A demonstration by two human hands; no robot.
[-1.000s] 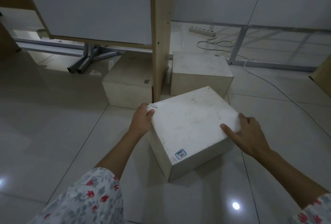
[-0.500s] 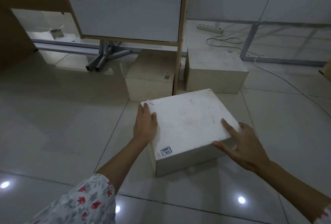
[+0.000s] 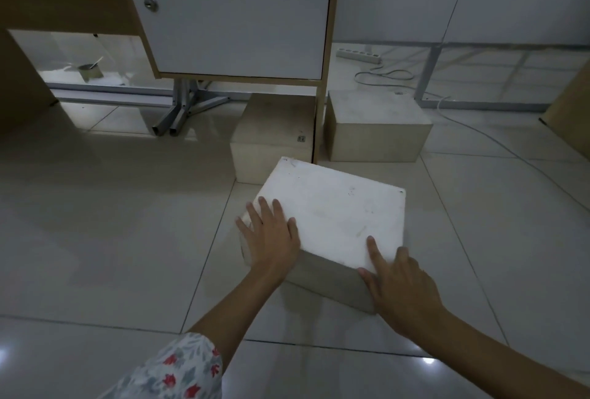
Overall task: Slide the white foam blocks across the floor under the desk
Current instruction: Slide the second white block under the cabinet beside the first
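Note:
A white foam block (image 3: 335, 210) lies on the tiled floor in front of the desk, turned at an angle. My left hand (image 3: 271, 236) lies flat over its near left corner. My right hand (image 3: 399, 283) holds its near right corner, with fingers on top and the thumb on the side face. Two more foam blocks sit under the desk's edge: one (image 3: 274, 130) left of the wooden side panel (image 3: 322, 111), the other (image 3: 373, 121) right of it. The held block's far corner is close to the left one.
The desk's white cabinet door (image 3: 236, 15) hangs above the left block. Metal legs (image 3: 182, 111) stand to the left, with a small tin (image 3: 91, 71) behind them. A power strip (image 3: 359, 55) and its cable (image 3: 479, 133) lie at the back right. A wooden board (image 3: 571, 111) leans at the far right.
The block has turned clockwise on the floor. My left hand has slid from its far left corner to the near left corner, and my right hand has moved to the near right corner.

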